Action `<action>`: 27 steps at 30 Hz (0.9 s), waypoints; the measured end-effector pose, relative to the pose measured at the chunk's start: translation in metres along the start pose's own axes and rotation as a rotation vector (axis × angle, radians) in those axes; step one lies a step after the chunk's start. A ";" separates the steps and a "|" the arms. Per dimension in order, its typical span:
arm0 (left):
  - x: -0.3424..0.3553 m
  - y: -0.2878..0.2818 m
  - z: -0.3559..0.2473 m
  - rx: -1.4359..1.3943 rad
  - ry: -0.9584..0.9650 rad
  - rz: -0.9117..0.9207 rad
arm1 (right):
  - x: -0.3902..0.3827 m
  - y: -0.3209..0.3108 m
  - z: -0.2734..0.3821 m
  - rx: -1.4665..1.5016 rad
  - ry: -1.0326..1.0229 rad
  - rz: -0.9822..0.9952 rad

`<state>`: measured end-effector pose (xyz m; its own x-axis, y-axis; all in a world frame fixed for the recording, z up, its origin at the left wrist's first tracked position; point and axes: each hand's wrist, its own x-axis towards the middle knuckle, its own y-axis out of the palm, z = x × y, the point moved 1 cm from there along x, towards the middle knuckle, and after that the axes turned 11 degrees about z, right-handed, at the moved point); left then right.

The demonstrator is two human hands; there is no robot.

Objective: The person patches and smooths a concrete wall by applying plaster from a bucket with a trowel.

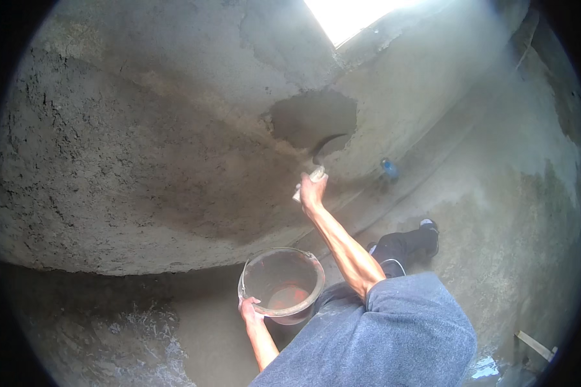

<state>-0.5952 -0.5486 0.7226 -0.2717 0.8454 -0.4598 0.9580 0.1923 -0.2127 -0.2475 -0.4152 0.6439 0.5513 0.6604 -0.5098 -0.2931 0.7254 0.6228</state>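
Note:
My right hand [313,190] reaches out to the rough grey wall [174,148], its fingers wrapped round the pale handle of a sickle [328,143]. The dark, curved blade lies against or very near the wall, at the lower edge of a darker, smooth patch [313,116]. Low down, my left hand [250,308] grips the rim of a round bucket [321,277], thumb over the edge. The bucket tilts, its mouth facing up; a reddish area shows on its bottom, and a thin wire handle hangs at its side.
A small blue bottle [389,169] stands or lies right of my right forearm. Bright light enters through an opening [355,16] above. Wet floor [135,342] shows at lower left. At lower right are a pale bar [534,345] and a shiny puddle [484,366]. Dusty haze blurs the right side.

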 end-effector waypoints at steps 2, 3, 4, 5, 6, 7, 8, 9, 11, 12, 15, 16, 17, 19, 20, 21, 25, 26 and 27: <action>-0.004 0.004 -0.001 -0.012 -0.031 -0.044 | -0.004 0.010 0.013 -0.005 -0.117 0.075; -0.002 0.000 0.000 -0.008 -0.030 -0.046 | -0.003 0.014 0.011 -0.052 -0.161 0.082; 0.003 -0.004 0.002 0.012 -0.018 -0.036 | -0.001 0.016 0.008 -0.184 -0.223 0.083; 0.006 -0.013 0.005 0.023 -0.010 -0.041 | -0.030 0.026 0.036 -0.159 -0.208 0.140; 0.008 -0.014 0.007 0.019 -0.011 -0.044 | -0.056 0.034 0.069 -0.130 -0.199 0.187; 0.010 -0.013 0.007 0.015 -0.010 -0.052 | -0.054 0.039 0.068 -0.208 -0.325 0.210; 0.012 -0.013 0.007 0.010 -0.010 -0.060 | -0.054 0.043 0.067 -0.294 -0.448 0.197; 0.016 -0.014 0.007 0.015 -0.014 -0.055 | -0.057 0.045 0.064 -0.253 -0.428 0.238; 0.016 -0.015 0.009 -0.037 -0.061 -0.048 | -0.076 0.057 0.079 -0.230 -0.375 0.325; 0.014 -0.011 0.009 -0.034 -0.072 -0.043 | -0.077 0.060 0.079 -0.242 -0.347 0.363; 0.012 0.001 0.005 -0.040 -0.080 -0.063 | -0.085 0.055 0.092 -0.297 -0.421 0.364; 0.010 0.001 0.006 -0.049 -0.084 -0.060 | -0.085 0.050 0.096 -0.352 -0.481 0.354; 0.008 0.003 0.008 -0.005 -0.032 -0.056 | -0.086 0.040 0.098 -0.352 -0.501 0.346; 0.007 0.006 0.015 0.014 0.011 -0.055 | -0.071 0.006 0.089 -0.529 -0.638 0.357; 0.010 0.007 0.017 -0.003 0.050 -0.026 | -0.059 -0.014 0.086 -0.650 -0.724 0.329; 0.011 0.005 0.022 -0.022 0.086 -0.003 | -0.045 -0.036 0.087 -0.751 -0.784 0.347; 0.004 0.013 0.032 -0.177 0.051 -0.012 | 0.032 -0.098 0.138 -1.325 -1.121 0.642; 0.004 0.014 0.034 -0.188 0.051 -0.014 | 0.048 -0.104 0.160 -1.528 -1.119 0.710; 0.002 0.018 0.032 -0.198 0.042 -0.046 | 0.060 -0.101 0.179 -1.674 -1.112 0.773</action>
<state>-0.5815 -0.5591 0.6900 -0.3160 0.8528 -0.4158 0.9449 0.3223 -0.0570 -0.0445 -0.4835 0.6566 -0.0585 0.9245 0.3767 -0.5138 0.2956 -0.8054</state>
